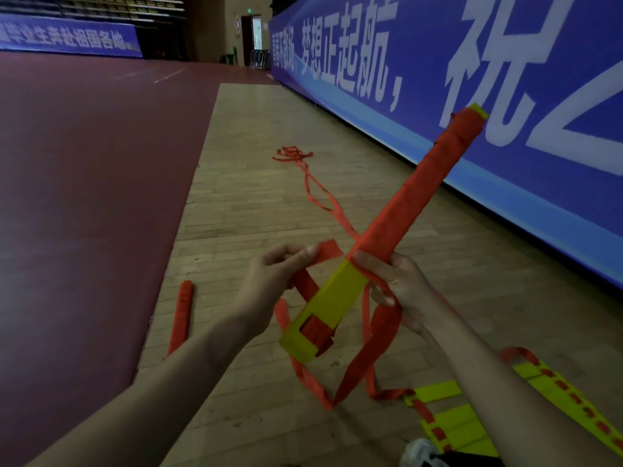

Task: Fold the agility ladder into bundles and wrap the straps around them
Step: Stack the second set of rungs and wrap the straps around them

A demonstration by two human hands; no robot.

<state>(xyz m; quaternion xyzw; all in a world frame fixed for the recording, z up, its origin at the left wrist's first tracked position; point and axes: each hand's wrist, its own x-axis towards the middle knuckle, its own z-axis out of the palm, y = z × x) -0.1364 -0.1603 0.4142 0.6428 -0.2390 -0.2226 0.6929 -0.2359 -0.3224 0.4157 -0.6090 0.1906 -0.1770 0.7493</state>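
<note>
There is only one view, from a wide-angle camera on the person's head. It looks forward and down, very near to both forearms, which enter from the bottom edge. The wooden floor (256, 203) runs away toward the upper centre, and straight lines bend near the frame edges.

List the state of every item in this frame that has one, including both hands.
Bundle of yellow plastic rungs: held up, upper part wrapped in orange strap, lower end bare.
Loose orange strap: hanging in loops, unwrapped.
Left hand: pinching the strap end.
Right hand: gripping the bundle.
Small orange-wrapped bundle: fully wrapped, lying on the floor.
Flat yellow ladder section: unfolded on the floor.
</note>
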